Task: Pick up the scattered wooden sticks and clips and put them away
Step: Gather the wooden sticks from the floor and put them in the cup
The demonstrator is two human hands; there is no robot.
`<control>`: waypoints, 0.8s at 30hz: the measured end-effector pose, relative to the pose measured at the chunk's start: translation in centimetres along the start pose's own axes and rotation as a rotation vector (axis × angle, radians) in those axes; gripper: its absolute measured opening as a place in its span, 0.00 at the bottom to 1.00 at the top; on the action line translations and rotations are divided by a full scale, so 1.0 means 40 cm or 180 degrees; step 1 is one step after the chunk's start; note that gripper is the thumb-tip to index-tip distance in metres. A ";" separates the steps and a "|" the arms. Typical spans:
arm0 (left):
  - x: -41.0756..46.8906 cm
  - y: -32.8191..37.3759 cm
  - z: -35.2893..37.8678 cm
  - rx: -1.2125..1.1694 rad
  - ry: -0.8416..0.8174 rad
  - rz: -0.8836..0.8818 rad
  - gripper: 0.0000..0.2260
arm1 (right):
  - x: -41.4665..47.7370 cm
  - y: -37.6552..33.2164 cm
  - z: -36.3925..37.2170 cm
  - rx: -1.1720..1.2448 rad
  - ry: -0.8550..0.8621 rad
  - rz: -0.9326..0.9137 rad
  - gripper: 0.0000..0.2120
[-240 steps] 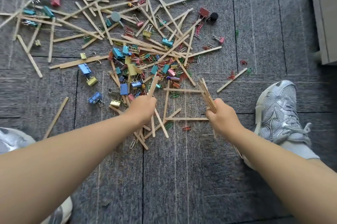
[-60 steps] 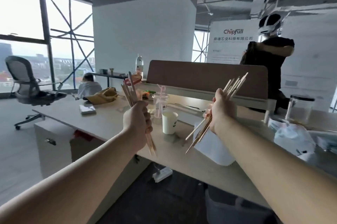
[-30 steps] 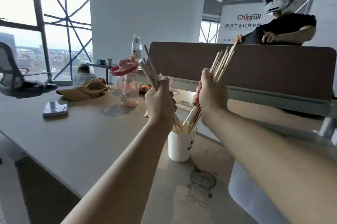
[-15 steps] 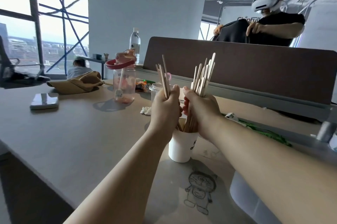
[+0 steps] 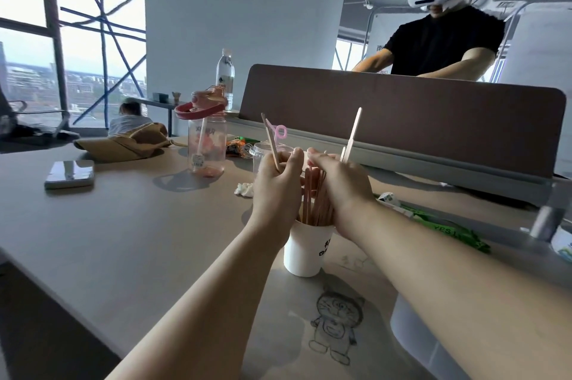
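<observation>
Head view: my left hand pinches a lone stick upright. My right hand curls round the stick bundle standing in the white cup on the desk, probably to steady it so everything seats together. No clips visible.

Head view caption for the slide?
Left hand and right hand hold sticks standing in a cup on the desk.

— What's on the desk?
— I see a cup nearest, a doodle before it, a tissue and bottle beyond, a phone and bag left, and a lanyard right.
</observation>
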State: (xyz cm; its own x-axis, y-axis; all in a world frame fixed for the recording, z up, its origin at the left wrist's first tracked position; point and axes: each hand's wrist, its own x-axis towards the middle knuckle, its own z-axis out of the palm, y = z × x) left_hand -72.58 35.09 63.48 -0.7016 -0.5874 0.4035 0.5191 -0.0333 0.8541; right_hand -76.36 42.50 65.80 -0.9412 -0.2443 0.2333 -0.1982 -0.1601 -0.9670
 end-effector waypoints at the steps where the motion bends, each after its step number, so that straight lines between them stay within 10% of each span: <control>1: -0.002 0.003 0.001 0.0024 0.0045 -0.0008 0.11 | -0.001 -0.001 0.000 -0.0033 0.0007 -0.0051 0.11; 10: -0.005 0.015 -0.004 -0.0122 -0.0030 -0.0119 0.08 | 0.001 -0.010 -0.009 0.0141 0.0248 -0.0166 0.18; 20: 0.001 0.018 -0.007 -0.0401 -0.0145 -0.0345 0.31 | -0.001 0.004 -0.036 -0.0711 -0.0165 -0.0492 0.21; 24: -0.003 0.017 -0.004 -0.0504 -0.0074 -0.0285 0.23 | -0.010 0.007 -0.024 -0.0641 -0.0146 -0.0639 0.15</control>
State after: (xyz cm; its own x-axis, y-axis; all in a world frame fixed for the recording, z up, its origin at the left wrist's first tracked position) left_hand -72.08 34.99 63.95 -0.7585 -0.5577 0.3371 0.5231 -0.2125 0.8254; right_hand -76.28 43.45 65.33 -0.8653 -0.2706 0.4221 -0.4339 -0.0174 -0.9008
